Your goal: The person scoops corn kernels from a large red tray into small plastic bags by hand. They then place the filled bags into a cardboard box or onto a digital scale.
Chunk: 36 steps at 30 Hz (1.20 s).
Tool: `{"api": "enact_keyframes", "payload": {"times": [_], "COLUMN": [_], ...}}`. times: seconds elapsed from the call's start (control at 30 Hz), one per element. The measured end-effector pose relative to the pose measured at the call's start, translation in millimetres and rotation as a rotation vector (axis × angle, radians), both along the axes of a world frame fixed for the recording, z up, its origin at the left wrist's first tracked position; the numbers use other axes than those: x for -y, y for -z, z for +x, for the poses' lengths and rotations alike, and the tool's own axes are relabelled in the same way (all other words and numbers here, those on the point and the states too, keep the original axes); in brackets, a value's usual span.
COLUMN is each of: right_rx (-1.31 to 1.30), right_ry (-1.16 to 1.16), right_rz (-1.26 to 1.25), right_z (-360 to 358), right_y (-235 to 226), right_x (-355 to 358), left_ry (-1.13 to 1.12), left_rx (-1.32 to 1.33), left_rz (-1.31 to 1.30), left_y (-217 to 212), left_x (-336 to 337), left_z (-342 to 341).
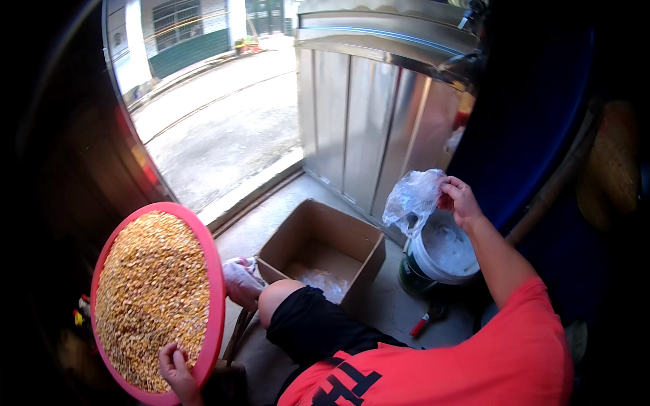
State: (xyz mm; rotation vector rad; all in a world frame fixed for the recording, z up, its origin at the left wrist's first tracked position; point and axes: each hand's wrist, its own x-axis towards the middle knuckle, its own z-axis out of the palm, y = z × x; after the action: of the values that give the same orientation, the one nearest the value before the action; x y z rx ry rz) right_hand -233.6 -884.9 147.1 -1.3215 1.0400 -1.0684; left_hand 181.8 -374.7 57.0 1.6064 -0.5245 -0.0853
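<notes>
A round pink basin [216,291] full of yellow corn kernels [152,291] stands at the left, tilted in the view. My left hand [177,372] is over the kernels by the basin's near rim. Its fingers are curled; whether they hold kernels is hidden. At the right, my right hand [461,201] is raised, pinching a thin clear plastic bag [414,196] by its edge. The crumpled bag hangs over the rim of a white-lined bucket [421,260], which has whitish, translucent plastic inside.
An open cardboard box [369,271] with clear plastic in it sits on the floor ahead. A pinkish-white bundle [242,281] lies between basin and box. Near the bucket is a red-handled tool [421,325]. A metal door panel [362,122] stands beside the bright doorway.
</notes>
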Motion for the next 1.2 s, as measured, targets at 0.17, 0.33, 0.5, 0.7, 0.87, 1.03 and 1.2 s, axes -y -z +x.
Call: {"api": "enact_keyframes", "payload": {"times": [0.17,0.33,0.5,0.7,0.87,1.03,1.2], "right_rx": [0.264,0.404,0.443,0.393,0.426,0.324,0.371], "right_ry": [-0.446,-0.823,-1.07,-1.158,-1.188,-1.126,-1.204], "right_rz": [0.094,0.274,0.47,0.66,0.646,0.553,0.525], "right_z": [93.4,182.1,231.4,269.7,284.7,295.8,323.5], "right_y": [-17.3,-34.5,-38.6,-15.8,11.2,17.8,18.6], "right_x": [-42.2,-110.8,-173.5,-212.1,-214.4,-231.7,-248.1], "left_ry": [0.033,0.212,0.177,0.089,0.145,0.18,0.133], "left_rx": [0.368,0.822,1.053,0.997,0.723,0.56,0.518], "left_rz": [0.212,0.372,0.365,0.296,0.141,0.095,0.063], "left_y": [-29.6,-75.1,-99.1,-97.4,-82.6,-69.9,-73.0], "left_x": [19.0,52.8,77.6,56.2,23.2,3.7,-26.9], "left_z": [-32.5,-67.7,-97.8,-79.5,-72.7,-77.6,-81.4]}}
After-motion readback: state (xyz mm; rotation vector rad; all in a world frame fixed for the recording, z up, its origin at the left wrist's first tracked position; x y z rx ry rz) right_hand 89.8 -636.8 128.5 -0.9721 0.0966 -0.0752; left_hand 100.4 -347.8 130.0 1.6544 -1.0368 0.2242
